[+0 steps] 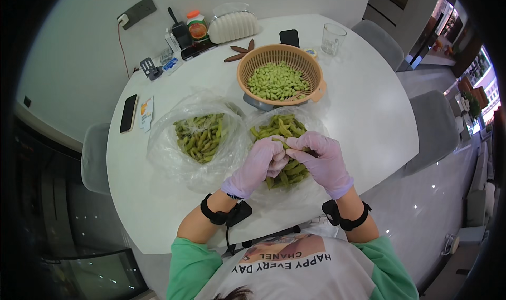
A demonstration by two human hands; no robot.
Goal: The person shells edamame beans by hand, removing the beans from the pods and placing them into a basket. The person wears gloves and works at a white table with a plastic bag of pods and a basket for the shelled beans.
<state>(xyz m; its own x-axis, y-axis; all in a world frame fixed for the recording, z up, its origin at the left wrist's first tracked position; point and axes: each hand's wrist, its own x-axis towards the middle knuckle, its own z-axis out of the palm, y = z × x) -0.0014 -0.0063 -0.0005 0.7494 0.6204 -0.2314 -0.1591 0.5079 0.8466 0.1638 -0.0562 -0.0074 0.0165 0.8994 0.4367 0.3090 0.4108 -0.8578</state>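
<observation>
My left hand and my right hand, both in pale pink disposable gloves, meet fingertip to fingertip. Between them they pinch one green soybean pod. Right below lies a heap of pods on a spread clear plastic bag; my hands cover part of it. To the left, an open clear plastic bag contains more green pods. Beyond the heap, an orange-tan plastic colander holds many shelled green beans. Its base sits over a grey bowl, mostly hidden.
On the white table are a smartphone, a sachet, a drinking glass, a black flat object and a brown trivet. A jar and a cream ribbed tissue holder stand by the wall. Grey chairs flank the table.
</observation>
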